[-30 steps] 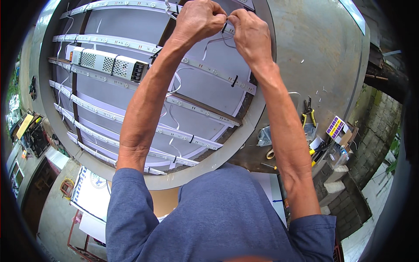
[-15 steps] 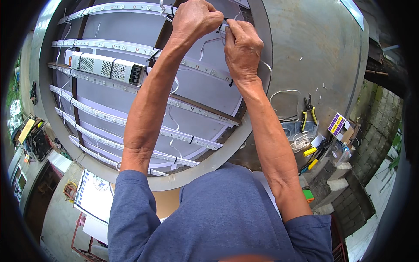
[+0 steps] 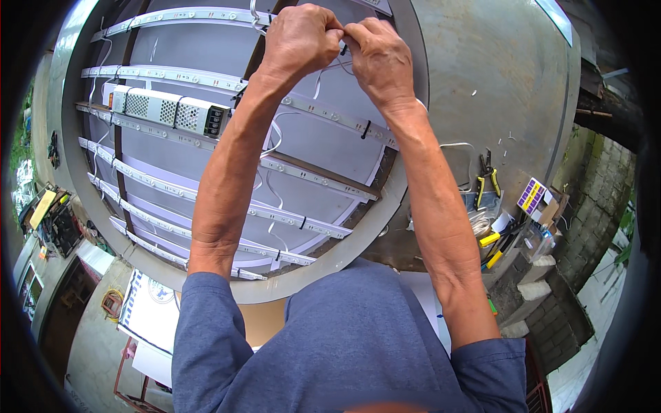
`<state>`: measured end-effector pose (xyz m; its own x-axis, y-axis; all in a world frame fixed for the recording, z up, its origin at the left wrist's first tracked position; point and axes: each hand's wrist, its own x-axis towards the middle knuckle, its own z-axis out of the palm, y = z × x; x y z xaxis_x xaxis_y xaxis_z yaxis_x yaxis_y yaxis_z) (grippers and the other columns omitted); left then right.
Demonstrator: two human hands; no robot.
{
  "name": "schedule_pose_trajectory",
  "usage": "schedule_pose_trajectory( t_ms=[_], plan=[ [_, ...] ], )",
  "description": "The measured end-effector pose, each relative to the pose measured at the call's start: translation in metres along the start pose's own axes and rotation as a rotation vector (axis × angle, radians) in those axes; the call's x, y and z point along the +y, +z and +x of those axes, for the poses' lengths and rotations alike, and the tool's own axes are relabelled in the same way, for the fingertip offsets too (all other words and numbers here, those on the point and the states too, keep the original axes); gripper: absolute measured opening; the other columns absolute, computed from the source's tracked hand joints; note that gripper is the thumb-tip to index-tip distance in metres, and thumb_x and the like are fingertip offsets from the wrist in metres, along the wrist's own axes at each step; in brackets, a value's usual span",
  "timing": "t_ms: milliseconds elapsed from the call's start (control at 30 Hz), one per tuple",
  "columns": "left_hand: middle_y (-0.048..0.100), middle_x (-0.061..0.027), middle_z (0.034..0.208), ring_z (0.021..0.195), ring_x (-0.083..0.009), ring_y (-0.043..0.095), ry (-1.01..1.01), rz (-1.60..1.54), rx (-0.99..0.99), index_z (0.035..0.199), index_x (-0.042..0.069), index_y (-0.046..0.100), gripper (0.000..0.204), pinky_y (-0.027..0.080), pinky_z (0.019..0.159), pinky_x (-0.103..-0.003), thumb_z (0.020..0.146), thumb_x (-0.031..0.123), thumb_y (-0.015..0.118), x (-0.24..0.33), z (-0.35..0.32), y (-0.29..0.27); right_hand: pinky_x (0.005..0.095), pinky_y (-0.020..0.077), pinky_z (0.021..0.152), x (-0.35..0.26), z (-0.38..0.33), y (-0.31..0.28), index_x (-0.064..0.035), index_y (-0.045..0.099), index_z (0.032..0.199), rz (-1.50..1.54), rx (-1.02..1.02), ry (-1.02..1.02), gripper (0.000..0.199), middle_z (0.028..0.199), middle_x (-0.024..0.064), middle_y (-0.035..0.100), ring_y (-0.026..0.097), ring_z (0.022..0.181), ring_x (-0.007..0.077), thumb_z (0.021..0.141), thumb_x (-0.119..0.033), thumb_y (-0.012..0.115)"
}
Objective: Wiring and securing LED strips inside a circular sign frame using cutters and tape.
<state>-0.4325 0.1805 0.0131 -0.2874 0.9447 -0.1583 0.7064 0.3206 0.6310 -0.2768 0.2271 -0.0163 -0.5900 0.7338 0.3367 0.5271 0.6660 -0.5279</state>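
Left hand [image 3: 299,41] and right hand [image 3: 379,58] both pinch a thin white wire [image 3: 329,69]; light, floppy, best gripped near its end.

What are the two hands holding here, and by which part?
Left hand and right hand pinch a thin white wire between their fingertips, near its upper end above the LED strips; the exact grip spot is hidden.
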Motion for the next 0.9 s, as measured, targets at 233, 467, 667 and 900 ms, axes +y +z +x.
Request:
schedule_pose_trajectory(
  t_ms=[233,467,667,900],
  plan=[
    [0.071,-0.0113,0.084,0.078,-0.0296,0.07,0.42,0.269,0.22,0.095,0.006,0.08,0.014,0.054,0.072,-0.04,0.089,0.017,0.072,0.003,-0.005,0.001,0.0415,0.0535,0.086,0.005,0.011,-0.003,-0.0063,0.066,0.091,-0.056,-0.089,-0.092,0.006,0.092,0.0076,0.061,0.06,0.096,0.0289,0.088,-0.01,0.064],
    [0.074,-0.0111,0.086,0.077,-0.0277,0.072,0.235,0.135,0.095,0.097,0.007,0.08,0.018,0.055,0.071,-0.039,0.09,0.021,0.072,-0.005,-0.002,-0.002,0.0423,0.0535,0.086,0.006,0.008,-0.014,-0.0049,0.069,0.108,-0.087,-0.149,-0.016,0.019,0.1,0.0103,0.065,0.062,0.099,0.0307,0.092,-0.015,0.067],
    [0.077,-0.013,0.088,0.077,-0.0255,0.074,0.136,0.064,0.027,0.099,0.004,0.079,0.022,0.057,0.072,-0.036,0.091,0.023,0.071,-0.006,-0.002,-0.002,0.0417,0.0535,0.089,0.0,0.007,-0.014,-0.0043,0.072,0.101,0.005,-0.084,-0.026,0.014,0.099,0.01,0.067,0.063,0.099,0.0295,0.088,-0.01,0.07],
    [0.078,-0.0117,0.091,0.081,-0.023,0.075,0.104,-0.043,-0.02,0.102,0.007,0.08,0.021,0.059,0.075,-0.034,0.093,0.025,0.073,-0.018,-0.002,-0.001,0.0402,0.0534,0.094,0.003,0.012,-0.002,-0.0036,0.07,0.1,-0.066,-0.197,-0.041,0.016,0.101,0.0092,0.068,0.063,0.104,0.028,0.085,-0.007,0.07]
  ],
)
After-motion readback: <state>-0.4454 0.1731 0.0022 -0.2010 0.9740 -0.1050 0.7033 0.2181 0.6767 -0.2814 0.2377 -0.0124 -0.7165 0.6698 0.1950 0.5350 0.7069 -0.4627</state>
